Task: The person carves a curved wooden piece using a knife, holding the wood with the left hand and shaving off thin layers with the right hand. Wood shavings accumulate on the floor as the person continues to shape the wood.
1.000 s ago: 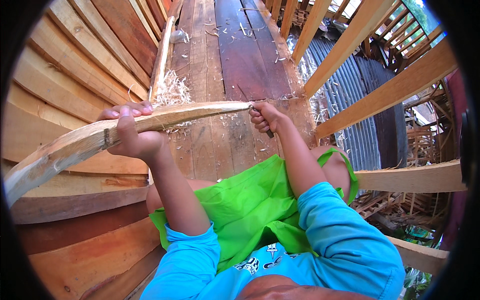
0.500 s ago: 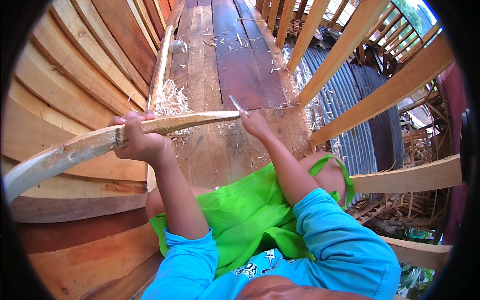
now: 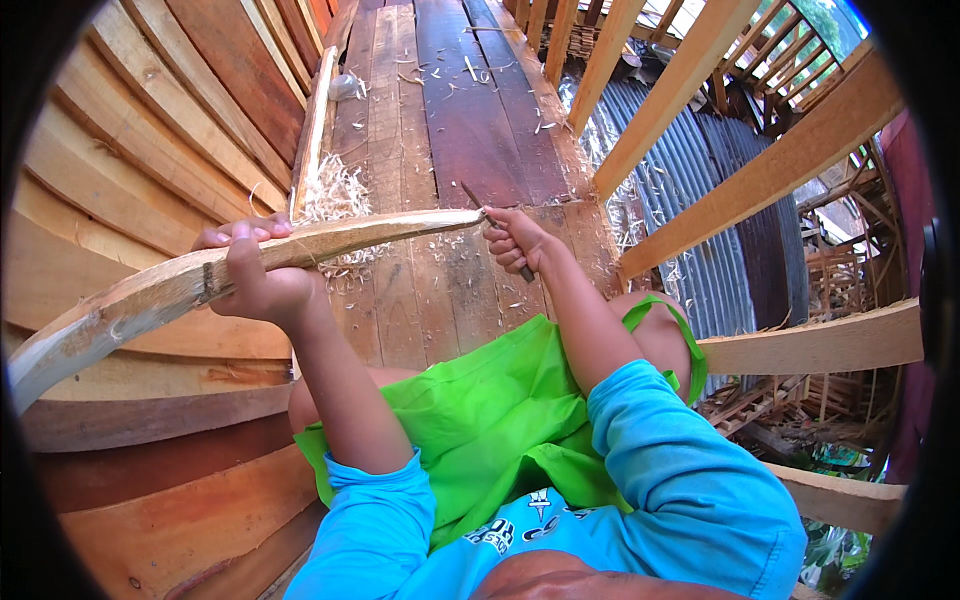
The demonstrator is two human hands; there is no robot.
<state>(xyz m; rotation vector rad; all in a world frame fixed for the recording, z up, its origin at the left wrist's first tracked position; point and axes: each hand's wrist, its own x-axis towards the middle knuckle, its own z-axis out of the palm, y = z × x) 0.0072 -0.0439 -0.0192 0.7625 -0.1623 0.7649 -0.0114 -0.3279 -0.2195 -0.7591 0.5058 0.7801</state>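
A long wooden pole (image 3: 150,290) runs from the left rim toward the middle, its far-right end shaved thin and pale. My left hand (image 3: 255,270) is closed around it from below, thumb on the near side and fingers over the far side. In my right hand (image 3: 517,243) I grip a knife (image 3: 470,195) by its handle, which sticks out below the fist. Its dark narrow blade points up and to the left, beside the pole's thin tip. The right thumb and forefinger are at that tip; whether they touch it I cannot tell.
Curled wood shavings (image 3: 335,192) lie heaped by the left wall (image 3: 130,200) and scattered over the plank floor (image 3: 395,150). A clear plastic bag (image 3: 345,87) rests near the wall. Wooden railing posts (image 3: 680,105) line the right, above a corrugated metal roof (image 3: 690,200). Green cloth (image 3: 480,400) covers my lap.
My right hand has turned, so the knife blade now shows dark instead of bright and the handle end is visible. My left hand and the pole have shifted slightly left.
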